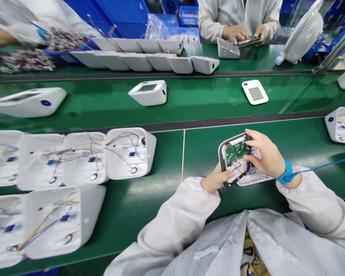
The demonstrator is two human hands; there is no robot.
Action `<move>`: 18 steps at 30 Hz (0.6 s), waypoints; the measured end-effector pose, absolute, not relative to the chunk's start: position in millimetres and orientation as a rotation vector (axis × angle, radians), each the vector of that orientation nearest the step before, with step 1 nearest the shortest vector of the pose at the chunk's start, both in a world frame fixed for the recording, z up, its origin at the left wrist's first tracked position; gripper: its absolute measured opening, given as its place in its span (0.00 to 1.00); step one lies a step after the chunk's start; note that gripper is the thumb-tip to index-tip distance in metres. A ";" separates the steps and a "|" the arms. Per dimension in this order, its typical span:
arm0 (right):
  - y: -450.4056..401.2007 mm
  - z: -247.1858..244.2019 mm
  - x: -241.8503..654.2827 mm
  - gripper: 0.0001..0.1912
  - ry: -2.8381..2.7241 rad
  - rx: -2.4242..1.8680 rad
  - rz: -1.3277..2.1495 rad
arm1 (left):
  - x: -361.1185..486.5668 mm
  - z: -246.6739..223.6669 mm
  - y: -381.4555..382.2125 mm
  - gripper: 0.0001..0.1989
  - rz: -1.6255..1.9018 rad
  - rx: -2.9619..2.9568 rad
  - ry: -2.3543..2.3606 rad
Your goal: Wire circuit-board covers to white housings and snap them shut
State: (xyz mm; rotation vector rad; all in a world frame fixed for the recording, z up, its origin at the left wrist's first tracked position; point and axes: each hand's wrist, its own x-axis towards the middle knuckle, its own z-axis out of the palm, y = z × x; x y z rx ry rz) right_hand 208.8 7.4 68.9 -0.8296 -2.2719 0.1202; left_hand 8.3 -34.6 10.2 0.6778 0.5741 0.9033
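From my end of the head camera, I saw the left hand (pixel 217 178) gripping the lower left of a dark-rimmed panel (pixel 222 163), thumb over the near edge, the other fingers hidden behind it. The panel was tilted over the green desk (pixel 161 199), its open side toward me, a circuit board (pixel 234 153) inside. The right hand (pixel 266 153) covered the panel's right part, fingers bent over the board; I couldn't tell whether they pinched anything. Beneath them showed a white piece (pixel 257 179), mostly concealed, and I couldn't make out whether it was joined to the panel. The cord of a blue wrist strap (pixel 286 174) left my view at the right. On the left, the outermost white housings (pixel 129 153) were cut off. Across from me, a co-worker (pixel 238 17) handled another board, head out of view; a second person's sleeve (pixel 54 13) was blurred.
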 end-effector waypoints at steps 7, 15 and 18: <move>1.1 67.9 209.4 0.29 -2.181 -0.915 0.248 | 9.2 10.2 -34.0 0.36 0.888 0.738 0.551; -19.4 73.6 217.9 0.10 -1.941 -0.958 0.600 | -32.8 46.1 2.1 0.43 0.981 1.553 0.615; -27.4 74.3 211.5 0.05 -2.104 -0.759 0.306 | -31.2 63.8 2.8 0.40 0.984 1.677 0.862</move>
